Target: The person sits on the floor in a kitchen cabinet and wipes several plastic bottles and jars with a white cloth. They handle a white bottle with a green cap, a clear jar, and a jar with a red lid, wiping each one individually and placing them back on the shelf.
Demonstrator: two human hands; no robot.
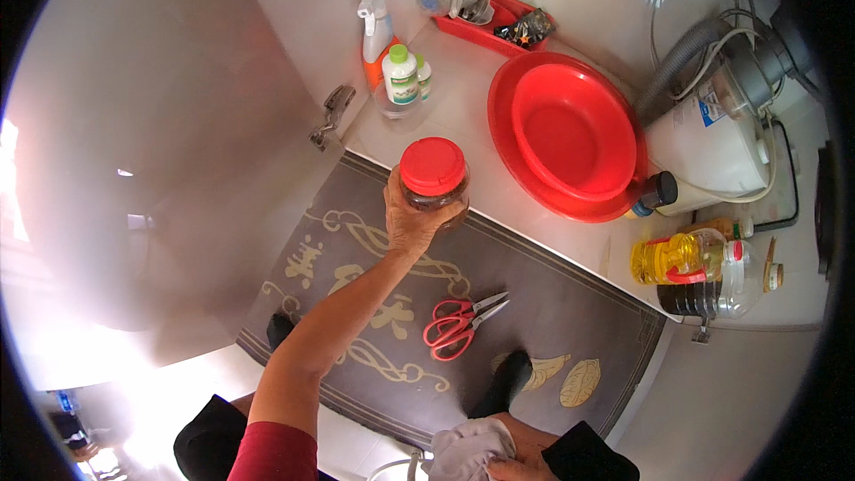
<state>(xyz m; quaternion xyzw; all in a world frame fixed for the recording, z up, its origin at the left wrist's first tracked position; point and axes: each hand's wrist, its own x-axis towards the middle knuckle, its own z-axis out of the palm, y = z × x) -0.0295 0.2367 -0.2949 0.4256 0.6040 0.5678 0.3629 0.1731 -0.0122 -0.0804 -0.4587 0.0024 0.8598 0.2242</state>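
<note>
My left hand (415, 218) is wrapped round a clear jar with a red screw lid (433, 167), held at the front edge of the cabinet floor. Dark contents show through the jar's side below the lid. At the lower edge, my right hand (509, 468) grips a pale greyish cloth (468, 451); part of this hand is cut off by the frame. Red-handled scissors (452, 328) lie on the dark patterned mat (579, 321), between the two hands and touching neither, with blades pointing right.
Nested red basins (574, 129) stand behind the jar. Left of them are white bottles with green caps (401, 76) and a spray bottle (376, 31). A red tray (472, 33) sits at the back. Oil bottles (681, 258), a white canister (704, 147) and hoses stand right. An open door (178, 142) flanks the left.
</note>
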